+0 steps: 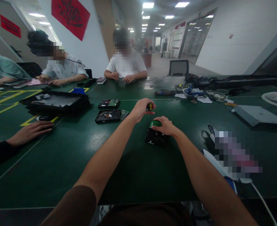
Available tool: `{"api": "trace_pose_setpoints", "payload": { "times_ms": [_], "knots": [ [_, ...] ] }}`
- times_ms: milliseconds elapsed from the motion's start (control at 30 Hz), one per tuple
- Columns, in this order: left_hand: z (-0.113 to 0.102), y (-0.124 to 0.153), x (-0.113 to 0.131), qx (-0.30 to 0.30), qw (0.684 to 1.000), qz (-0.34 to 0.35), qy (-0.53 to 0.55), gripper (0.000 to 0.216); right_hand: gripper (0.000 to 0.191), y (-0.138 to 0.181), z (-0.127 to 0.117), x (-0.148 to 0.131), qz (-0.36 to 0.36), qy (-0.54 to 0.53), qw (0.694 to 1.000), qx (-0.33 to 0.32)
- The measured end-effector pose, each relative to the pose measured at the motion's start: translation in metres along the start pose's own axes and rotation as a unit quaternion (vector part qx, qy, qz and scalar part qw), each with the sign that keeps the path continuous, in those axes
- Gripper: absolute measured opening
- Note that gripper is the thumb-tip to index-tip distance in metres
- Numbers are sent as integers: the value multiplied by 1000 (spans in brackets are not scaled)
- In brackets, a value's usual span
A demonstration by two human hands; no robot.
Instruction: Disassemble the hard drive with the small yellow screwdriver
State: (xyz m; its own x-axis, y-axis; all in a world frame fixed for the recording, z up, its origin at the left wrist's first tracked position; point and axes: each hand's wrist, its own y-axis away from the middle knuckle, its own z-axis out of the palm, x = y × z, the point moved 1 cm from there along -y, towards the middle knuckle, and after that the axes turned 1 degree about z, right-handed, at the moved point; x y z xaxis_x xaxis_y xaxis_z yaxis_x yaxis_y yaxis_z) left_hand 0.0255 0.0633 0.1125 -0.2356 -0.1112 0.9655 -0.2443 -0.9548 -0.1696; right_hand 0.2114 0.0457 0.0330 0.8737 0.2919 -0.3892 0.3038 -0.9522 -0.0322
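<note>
Your left hand (141, 110) is closed around a screwdriver (149, 107), shaft pointing down; tip contact unclear. Your right hand (165, 126) rests on the green board (155, 123) of a black hard drive (155, 138), just below your left hand; can't tell if it grips. Left of your left hand: loose circuit board (124, 115), then another drive (107, 116). Farther left, black tray (83, 105). All on the desk (133, 169).

Your ceiling lights (148, 5) are blown out, but your green table (82, 185) is pretty dim, darkest along the near edge, with a hazy glare spot left of center. The black drive (155, 138) mostly gets lost in the dark. Wide lens stretches stuff at the sides, and the back hallway (160, 62) looks soft.
</note>
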Motion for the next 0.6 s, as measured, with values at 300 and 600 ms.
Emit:
{"api": "trace_pose_setpoints", "payload": {
  "times_ms": [300,600],
  "knots": [
    [0,1,1,17,999,-12,-26,23,56,1,-2,-1,-2,0,1000,-5],
    [3,2,1,29,999,12,-12,20,56,0,-1,-1,3,1,1000,-6]
  ]
}}
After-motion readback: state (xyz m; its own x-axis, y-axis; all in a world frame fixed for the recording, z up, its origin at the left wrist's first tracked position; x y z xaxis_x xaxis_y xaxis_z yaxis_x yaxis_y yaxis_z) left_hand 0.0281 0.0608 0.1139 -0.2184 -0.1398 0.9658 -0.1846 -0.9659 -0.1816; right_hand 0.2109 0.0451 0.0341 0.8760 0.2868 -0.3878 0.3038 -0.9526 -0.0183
